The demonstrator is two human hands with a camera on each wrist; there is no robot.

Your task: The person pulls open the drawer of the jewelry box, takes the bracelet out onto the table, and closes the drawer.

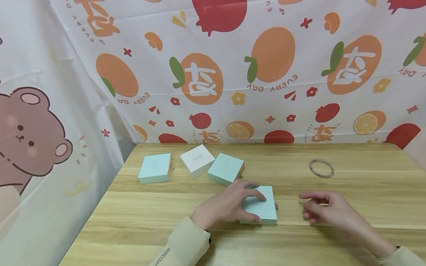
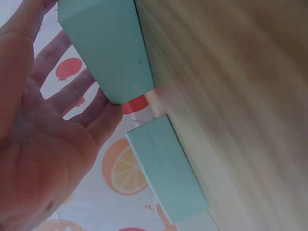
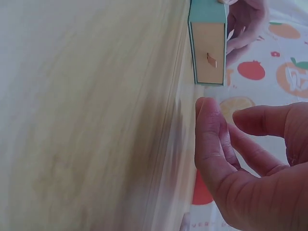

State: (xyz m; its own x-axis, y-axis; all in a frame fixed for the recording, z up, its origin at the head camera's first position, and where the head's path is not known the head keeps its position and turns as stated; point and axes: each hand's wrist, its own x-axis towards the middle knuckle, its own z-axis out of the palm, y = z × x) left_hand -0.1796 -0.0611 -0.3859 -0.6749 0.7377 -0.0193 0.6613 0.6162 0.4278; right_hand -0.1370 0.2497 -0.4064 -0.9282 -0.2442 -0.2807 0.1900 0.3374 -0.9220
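Note:
A mint-green drawer box (image 1: 268, 208) lies on the table under my left hand (image 1: 227, 204). The thumb is on its near side, one fingertip touches the lid, and other fingers reach to the far side. Its right end shows a beige drawer front (image 3: 208, 41) with a small ribbon tab (image 3: 211, 60) in the right wrist view. To the right of the box, my right hand (image 1: 330, 211) hovers apart from it, fingers loosely bent and holding nothing. A brownish bangle (image 1: 322, 176) lies flat beyond the right hand.
Behind the left hand stand another mint-green box (image 1: 225, 167), a white box (image 1: 198, 159) and, at far left, a third mint-green box (image 1: 155, 168). The wooden table (image 1: 131, 231) ends at a printed cloth (image 1: 233, 108) at the back; another cloth (image 1: 75, 174) hangs on the left.

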